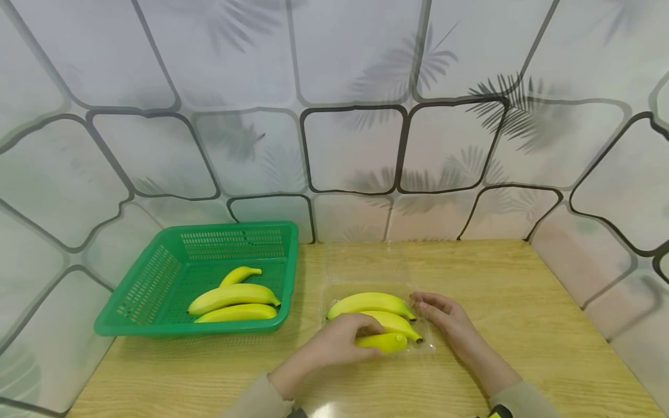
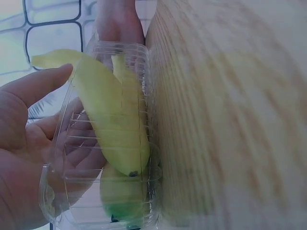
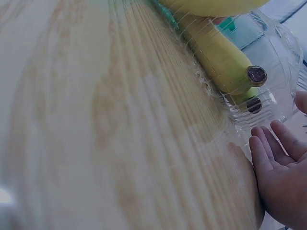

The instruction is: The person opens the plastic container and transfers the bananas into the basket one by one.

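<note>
A clear plastic box (image 1: 427,347) with its lid (image 1: 366,261) laid back holds bananas. Two of them, the far banana (image 1: 368,303) and the middle banana (image 1: 392,324), lie side by side. My left hand (image 1: 342,339) holds the nearest banana (image 1: 389,342) between thumb and fingers over the near side of the box. In the left wrist view this banana (image 2: 103,100) lies tilted, one end sticking out past the box wall. My right hand (image 1: 452,325) is at the box's right side, fingers (image 3: 261,148) loosely extended, tips right at the box corner.
A green basket (image 1: 290,273) stands left of the box on the wooden table (image 1: 502,278). Inside it lie three bananas, a small banana (image 1: 240,274) behind two larger ones. A patterned wall (image 1: 355,151) rises behind the table and on both sides.
</note>
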The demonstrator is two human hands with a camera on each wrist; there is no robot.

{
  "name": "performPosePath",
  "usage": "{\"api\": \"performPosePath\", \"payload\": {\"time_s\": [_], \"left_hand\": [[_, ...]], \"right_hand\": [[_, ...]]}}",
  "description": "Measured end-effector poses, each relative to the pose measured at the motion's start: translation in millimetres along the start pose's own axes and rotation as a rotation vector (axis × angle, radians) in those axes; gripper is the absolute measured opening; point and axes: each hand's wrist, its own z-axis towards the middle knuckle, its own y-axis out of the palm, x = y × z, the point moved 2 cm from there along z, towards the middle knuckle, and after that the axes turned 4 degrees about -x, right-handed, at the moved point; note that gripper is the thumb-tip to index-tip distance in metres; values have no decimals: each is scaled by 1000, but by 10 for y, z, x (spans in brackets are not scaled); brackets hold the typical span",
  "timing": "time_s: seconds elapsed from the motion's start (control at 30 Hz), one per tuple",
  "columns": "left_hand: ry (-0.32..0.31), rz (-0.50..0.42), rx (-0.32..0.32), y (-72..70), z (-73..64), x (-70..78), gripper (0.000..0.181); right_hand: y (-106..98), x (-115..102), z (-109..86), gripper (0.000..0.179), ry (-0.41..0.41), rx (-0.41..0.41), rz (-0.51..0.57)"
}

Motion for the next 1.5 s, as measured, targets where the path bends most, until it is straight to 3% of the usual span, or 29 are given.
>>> {"api": "performPosePath", "payload": {"time_s": [0.6,1.5], "left_hand": [[-7,-122,63,-1,-17,12,28],[-18,-131,101,2,-31,2,25]], "right_hand": [[2,-8,-12,54,-7,-4,-32],[9,-8,-19,55,-12,4,-43]]}}
